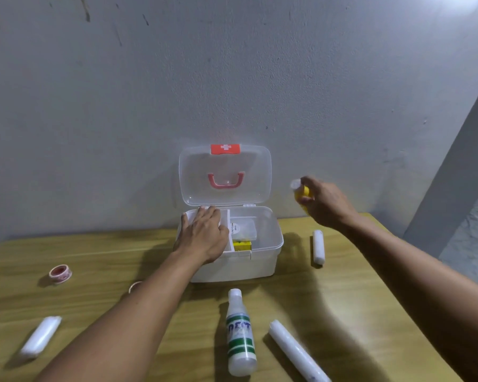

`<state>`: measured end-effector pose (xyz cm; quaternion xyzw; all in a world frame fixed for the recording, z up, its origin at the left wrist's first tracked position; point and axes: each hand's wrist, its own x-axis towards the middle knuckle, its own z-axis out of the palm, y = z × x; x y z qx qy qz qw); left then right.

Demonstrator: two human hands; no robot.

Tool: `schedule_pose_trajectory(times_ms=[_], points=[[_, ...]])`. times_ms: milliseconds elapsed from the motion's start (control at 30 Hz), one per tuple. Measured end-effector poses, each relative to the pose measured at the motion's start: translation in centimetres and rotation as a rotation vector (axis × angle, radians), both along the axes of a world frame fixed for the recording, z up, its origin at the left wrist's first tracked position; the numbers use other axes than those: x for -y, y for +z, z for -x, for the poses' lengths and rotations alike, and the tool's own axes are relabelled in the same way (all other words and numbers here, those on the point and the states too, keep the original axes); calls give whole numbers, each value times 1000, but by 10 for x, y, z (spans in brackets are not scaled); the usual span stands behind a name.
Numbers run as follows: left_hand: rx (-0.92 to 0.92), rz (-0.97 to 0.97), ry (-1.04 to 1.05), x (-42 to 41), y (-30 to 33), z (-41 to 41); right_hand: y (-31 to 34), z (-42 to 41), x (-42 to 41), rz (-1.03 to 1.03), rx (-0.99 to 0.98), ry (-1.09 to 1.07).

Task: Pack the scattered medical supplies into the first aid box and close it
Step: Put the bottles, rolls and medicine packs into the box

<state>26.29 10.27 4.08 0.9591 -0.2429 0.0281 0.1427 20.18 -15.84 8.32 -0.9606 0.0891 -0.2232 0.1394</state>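
Box: white, stood open on the table, clear lid upright behind it.
Left hand: lay palm-down over the box's left side, fingers spread flat, gripping nothing seen.
Right hand: raised right of the lid, thumb and fingers closed on a yellow bottle, its white cap pointing left.
Inside box: a yellow carton and a clear case, just right of the left fingers.
On table: roll below the right hand; bottle, long roll, gauze, tape nearer the person.
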Motion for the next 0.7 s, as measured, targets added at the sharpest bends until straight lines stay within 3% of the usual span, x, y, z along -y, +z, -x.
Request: schedule_pose_trajectory(times_ms=[100,233,433,700], points=[[-8,-5,6,0,0,0,26,13,-20,-91,137,68],[-28,-33,6,-1,3,2,32,20,-61,-317,144,158],[-52,-24,12,-1,6,4,3,15,-104,-643,-109,235],[-47,-25,-3,-2,6,5,-16,4,-115,-437,-255,261]])
